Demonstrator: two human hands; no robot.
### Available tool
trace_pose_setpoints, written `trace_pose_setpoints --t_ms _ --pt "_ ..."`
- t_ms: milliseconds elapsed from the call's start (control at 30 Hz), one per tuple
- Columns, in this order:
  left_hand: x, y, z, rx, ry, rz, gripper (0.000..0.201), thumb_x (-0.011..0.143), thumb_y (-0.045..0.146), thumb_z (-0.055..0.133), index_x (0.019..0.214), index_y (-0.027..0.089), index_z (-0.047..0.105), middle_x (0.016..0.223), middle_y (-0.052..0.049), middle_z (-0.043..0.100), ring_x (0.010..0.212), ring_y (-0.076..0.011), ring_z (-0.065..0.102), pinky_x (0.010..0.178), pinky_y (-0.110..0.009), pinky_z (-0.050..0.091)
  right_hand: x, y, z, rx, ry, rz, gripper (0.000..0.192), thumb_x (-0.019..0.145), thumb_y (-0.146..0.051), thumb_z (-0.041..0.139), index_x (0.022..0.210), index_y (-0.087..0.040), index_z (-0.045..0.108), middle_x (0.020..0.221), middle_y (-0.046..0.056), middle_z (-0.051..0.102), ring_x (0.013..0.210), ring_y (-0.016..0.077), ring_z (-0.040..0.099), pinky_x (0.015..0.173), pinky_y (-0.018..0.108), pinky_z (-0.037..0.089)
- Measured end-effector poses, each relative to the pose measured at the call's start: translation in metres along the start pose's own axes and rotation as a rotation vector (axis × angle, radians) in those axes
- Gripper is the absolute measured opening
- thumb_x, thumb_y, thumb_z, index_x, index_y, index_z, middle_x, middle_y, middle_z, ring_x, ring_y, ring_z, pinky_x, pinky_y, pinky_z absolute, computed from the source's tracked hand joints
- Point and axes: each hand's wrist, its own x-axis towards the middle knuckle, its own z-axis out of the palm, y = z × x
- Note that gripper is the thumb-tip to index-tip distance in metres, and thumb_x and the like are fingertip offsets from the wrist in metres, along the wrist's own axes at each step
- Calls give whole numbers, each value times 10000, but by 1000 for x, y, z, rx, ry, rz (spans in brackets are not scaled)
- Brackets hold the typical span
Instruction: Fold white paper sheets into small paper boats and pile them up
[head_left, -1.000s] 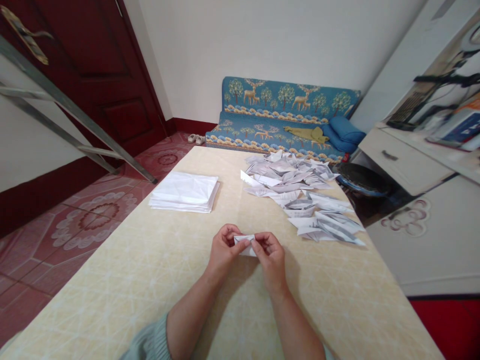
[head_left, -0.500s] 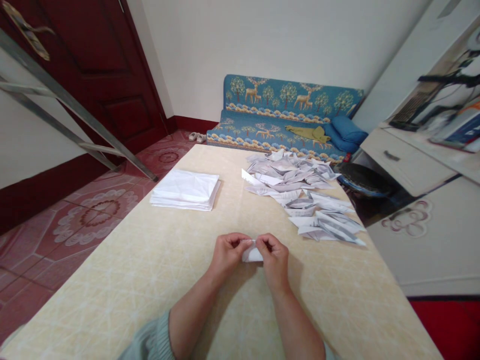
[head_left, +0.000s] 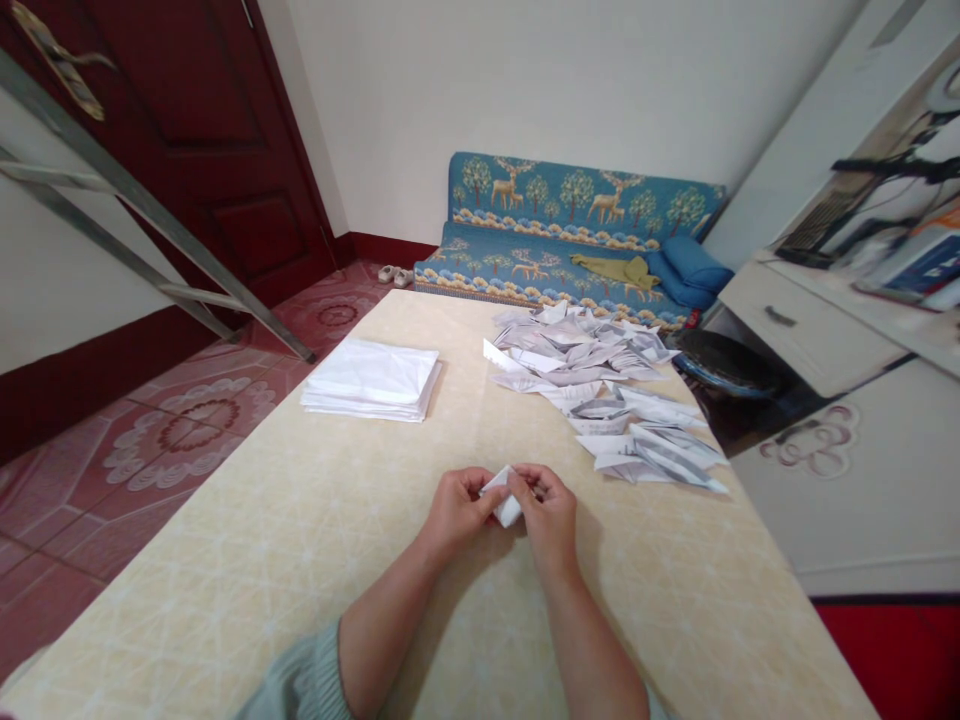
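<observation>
Both hands pinch one small folded piece of white paper (head_left: pixel 505 500) just above the cream table (head_left: pixel 300 540), near its middle. My left hand (head_left: pixel 457 510) grips the paper's left side and my right hand (head_left: pixel 549 512) grips its right side, fingers curled over it. The paper is tilted, one corner pointing up to the left. A flat stack of white sheets (head_left: pixel 371 378) lies further back on the left. A loose heap of folded paper pieces (head_left: pixel 600 390) spreads along the right side of the table.
A blue patterned floor sofa (head_left: pixel 570 225) stands beyond the table's far end. A dark red door (head_left: pixel 180 130) and a metal ladder (head_left: pixel 150 220) are on the left. A white cabinet with a drawer (head_left: pixel 810 320) and a dark round bowl (head_left: pixel 724 360) are on the right.
The folded paper has been turned between my fingers and now sits tilted. Both hands have dropped slightly toward the table and stayed close together.
</observation>
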Motion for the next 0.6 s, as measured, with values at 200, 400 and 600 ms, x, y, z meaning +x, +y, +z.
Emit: trace_pose_setpoints --t_ms 200,400,600 --pt "3 1 -2 -21 180 63 282 704 384 663 690 102 658 576 -28 625 487 -117 541 455 -200 430 0 1 2 3 -55 26 219 712 -360 637 666 -158 565 559 -28 545 523 116 493 499 213 381" --pt "1 3 1 79 214 76 250 708 345 664 654 102 635 570 -26 610 493 -102 527 457 -183 406 -3 4 3 -140 -46 -63 219 791 -356 547 691 -163 573 585 -28 527 562 126 480 526 217 364" --pt "4 -2 -2 -101 158 78 242 670 314 706 783 130 598 584 18 577 500 -89 526 463 -170 409 -1 4 -5 -335 -85 -236 192 822 -285 501 669 -185 560 588 -36 501 576 129 466 538 217 323"
